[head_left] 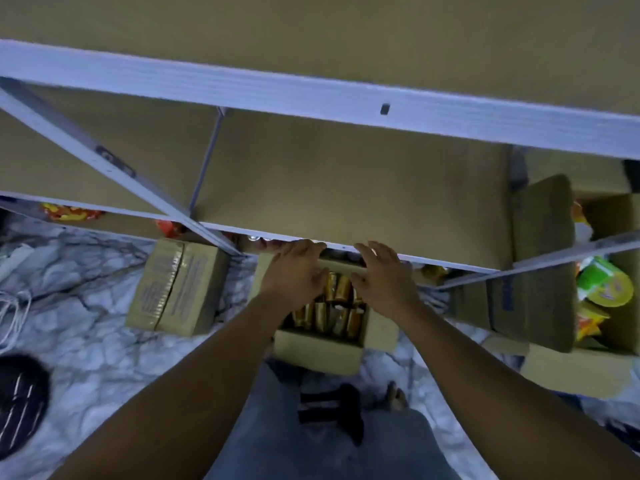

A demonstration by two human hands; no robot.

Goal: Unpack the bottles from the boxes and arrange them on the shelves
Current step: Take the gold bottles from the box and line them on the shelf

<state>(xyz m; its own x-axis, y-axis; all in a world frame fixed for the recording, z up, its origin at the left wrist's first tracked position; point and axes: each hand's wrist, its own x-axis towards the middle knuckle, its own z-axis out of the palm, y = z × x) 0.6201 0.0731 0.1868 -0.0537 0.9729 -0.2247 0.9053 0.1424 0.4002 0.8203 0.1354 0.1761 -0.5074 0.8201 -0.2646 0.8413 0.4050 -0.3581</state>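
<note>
Two hands reach out in my view, both palm down over the open box point(320, 353), which sits on the floor point(86, 341) just below centre, toward 6 o'clock. The left hand point(297, 271) has its fingers straight and loosely spread, with the tips up at the front edge of the shelf point(346, 188). It holds nothing. The right hand point(384, 277) lies just beside it at 3 o'clock, fingers likewise spread and empty. I cannot tell whether either hand touches the box's far flap.

Between the hands, and at 6 o'clock from them, I see the bottles point(337, 297). They are gold, upright and packed close inside the open box. Blur keeps me from counting them.

The shelf is a brown board in a white frame point(311, 95) and fills 12 o'clock. At 9 o'clock from the open box a closed box point(176, 289) stands on the marbled floor, near but apart. At 3 o'clock a bigger box point(540, 271) is open, with a green cup point(602, 282) and snack packs point(588, 323) inside. A white cord point(14, 313) lies at the far 9 o'clock edge and a dark round thing point(20, 403) at 8 o'clock. The wearer's legs point(277, 427) and a foot point(332, 407) in a dark sandal are at 6 o'clock, just beside the open box.
</note>
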